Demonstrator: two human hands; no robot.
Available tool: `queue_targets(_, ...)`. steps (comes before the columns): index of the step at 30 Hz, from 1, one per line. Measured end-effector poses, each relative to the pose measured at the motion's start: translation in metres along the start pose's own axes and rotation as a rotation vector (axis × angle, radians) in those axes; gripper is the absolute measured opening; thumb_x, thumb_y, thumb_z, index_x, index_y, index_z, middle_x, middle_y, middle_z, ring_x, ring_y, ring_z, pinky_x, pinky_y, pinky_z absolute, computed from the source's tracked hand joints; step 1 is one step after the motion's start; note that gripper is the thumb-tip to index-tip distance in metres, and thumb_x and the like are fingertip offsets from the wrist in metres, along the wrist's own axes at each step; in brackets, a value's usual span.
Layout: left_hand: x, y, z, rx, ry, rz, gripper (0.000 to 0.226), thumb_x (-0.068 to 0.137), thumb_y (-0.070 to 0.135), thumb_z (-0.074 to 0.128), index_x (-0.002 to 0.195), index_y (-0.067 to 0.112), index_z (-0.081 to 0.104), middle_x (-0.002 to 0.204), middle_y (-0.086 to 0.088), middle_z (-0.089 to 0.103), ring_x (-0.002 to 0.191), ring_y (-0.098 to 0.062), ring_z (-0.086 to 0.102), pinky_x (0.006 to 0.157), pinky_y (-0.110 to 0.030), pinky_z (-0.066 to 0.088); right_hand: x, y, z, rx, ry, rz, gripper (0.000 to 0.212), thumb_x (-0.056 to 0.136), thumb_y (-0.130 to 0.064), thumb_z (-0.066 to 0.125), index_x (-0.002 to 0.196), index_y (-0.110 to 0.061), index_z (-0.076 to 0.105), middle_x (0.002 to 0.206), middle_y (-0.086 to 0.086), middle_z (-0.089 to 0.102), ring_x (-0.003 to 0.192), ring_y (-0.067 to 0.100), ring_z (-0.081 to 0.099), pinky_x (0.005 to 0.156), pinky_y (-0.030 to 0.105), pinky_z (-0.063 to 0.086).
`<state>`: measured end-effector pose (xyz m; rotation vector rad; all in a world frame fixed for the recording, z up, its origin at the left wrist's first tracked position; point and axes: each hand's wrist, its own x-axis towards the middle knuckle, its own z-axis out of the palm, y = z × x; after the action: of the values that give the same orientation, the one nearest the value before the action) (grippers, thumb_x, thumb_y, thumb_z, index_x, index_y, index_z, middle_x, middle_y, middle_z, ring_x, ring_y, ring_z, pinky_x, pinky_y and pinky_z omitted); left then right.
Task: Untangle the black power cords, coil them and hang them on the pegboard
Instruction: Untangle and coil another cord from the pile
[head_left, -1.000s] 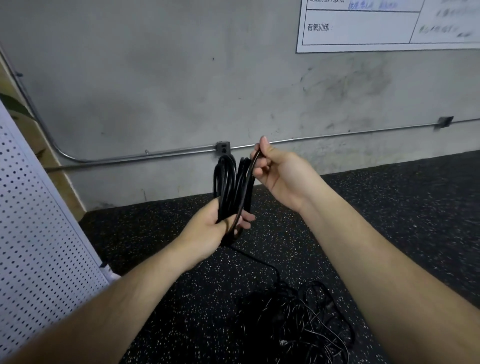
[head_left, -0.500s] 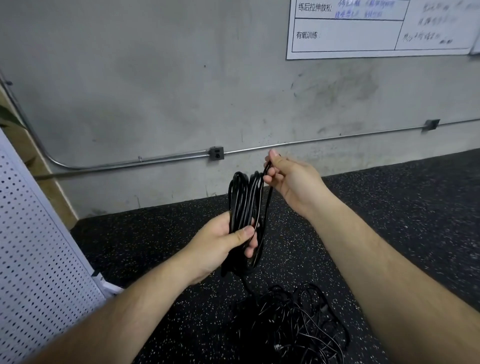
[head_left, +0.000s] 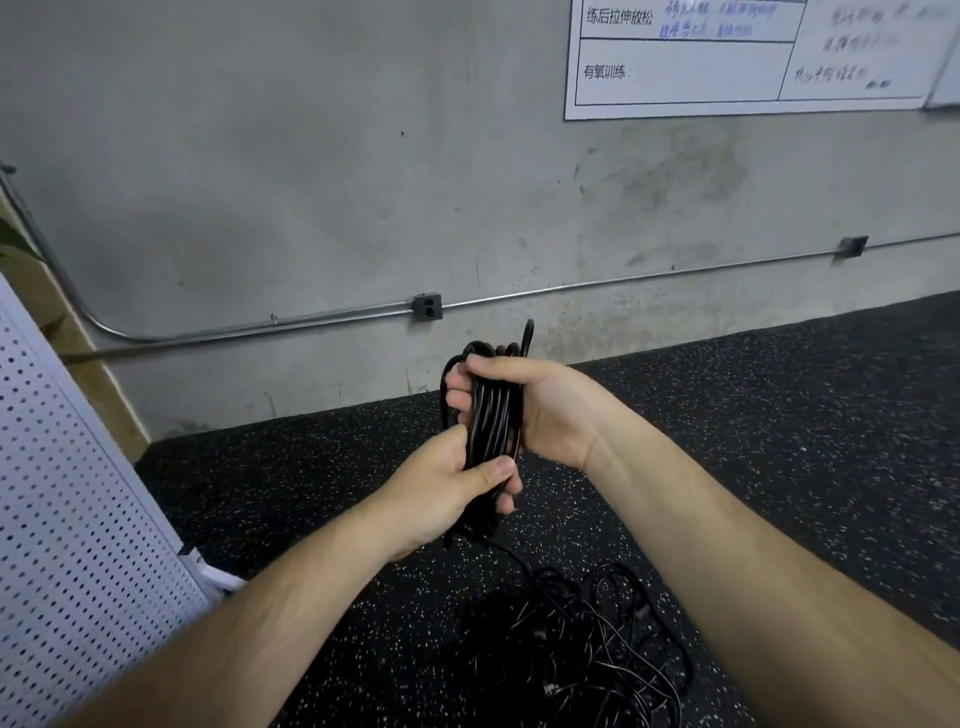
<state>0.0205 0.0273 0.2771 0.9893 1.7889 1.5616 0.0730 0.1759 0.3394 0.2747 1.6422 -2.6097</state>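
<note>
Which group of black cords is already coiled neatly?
The bundle gripped by the left hand and right hand: its strands run in tidy parallel loops, while the pile on the floor below lies loosely tangled.

coil (head_left: 491, 415): upright, in both hands
right hand (head_left: 550, 410): fingers (head_left: 460, 387) curled round its top
left hand (head_left: 436, 493): grips just below them
tangled cords (head_left: 582, 649): on floor (head_left: 779, 441), beneath the fingers
pegboard (head_left: 78, 519): well left of fingers

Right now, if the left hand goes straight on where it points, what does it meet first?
Likely the right hand, which grips the coiled cord just above the left hand on the same bundle. The two look almost touching, though depth is hard to judge.
</note>
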Motion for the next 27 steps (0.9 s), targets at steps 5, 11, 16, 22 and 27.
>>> queue_targets(5, -0.004, 0.0, -0.006, 0.011, -0.017, -0.004, 0.01, 0.1, 0.006, 0.059, 0.111, 0.007, 0.06, 0.085, -0.004, 0.073, 0.078, -0.02, 0.069, 0.075, -0.031, 0.055, -0.006, -0.008, 0.003, -0.077, -0.033, 0.024, 0.012, 0.098, -0.013, 0.06, 0.103, -0.007, 0.069, 0.093, 0.005, 0.077, 0.085, 0.015, 0.075, 0.085, 0.031, 0.056)
queue_targets(11, -0.003, -0.001, -0.006, 0.211, -0.024, 0.005, 0.017, 0.093, 0.007, 0.071, 0.106, 0.016, 0.064, 0.099, -0.002, 0.078, 0.096, -0.016, 0.075, 0.089, -0.027, 0.056, -0.014, -0.04, 0.0, 0.014, -0.05, -0.109, 0.014, 0.096, -0.008, 0.056, 0.102, -0.002, 0.067, 0.089, 0.008, 0.077, 0.078, 0.018, 0.074, 0.091, 0.038, 0.057)
queue_targets(16, -0.001, -0.005, -0.016, 0.511, 0.007, 0.027, 0.034, 0.092, 0.003, 0.07, 0.104, 0.035, 0.065, 0.108, 0.022, 0.072, 0.104, 0.002, 0.068, 0.1, -0.025, 0.05, -0.009, -0.036, -0.001, -0.122, -0.046, -0.144, 0.023, 0.102, -0.022, 0.057, 0.115, -0.003, 0.06, 0.087, 0.003, 0.072, 0.08, 0.018, 0.071, 0.087, 0.04, 0.059)
queue_targets(22, -0.009, 0.007, -0.013, -0.095, -0.082, -0.027, 0.053, 0.087, 0.014, 0.074, 0.136, 0.012, 0.056, 0.121, -0.01, 0.074, 0.116, -0.027, 0.069, 0.102, -0.039, 0.053, 0.001, -0.023, 0.014, -0.105, 0.018, -0.19, 0.014, 0.104, -0.015, 0.055, 0.1, -0.004, 0.062, 0.082, 0.007, 0.068, 0.077, 0.02, 0.069, 0.089, 0.042, 0.057)
queue_targets(27, 0.002, 0.01, -0.008, 0.058, 0.139, 0.007, 0.015, 0.095, 0.009, 0.069, 0.109, 0.013, 0.065, 0.085, 0.0, 0.075, 0.08, -0.014, 0.072, 0.079, -0.029, 0.054, 0.009, -0.011, 0.019, -0.055, 0.011, -0.218, 0.016, 0.105, -0.014, 0.053, 0.105, -0.001, 0.062, 0.087, 0.008, 0.07, 0.086, 0.02, 0.069, 0.092, 0.038, 0.056)
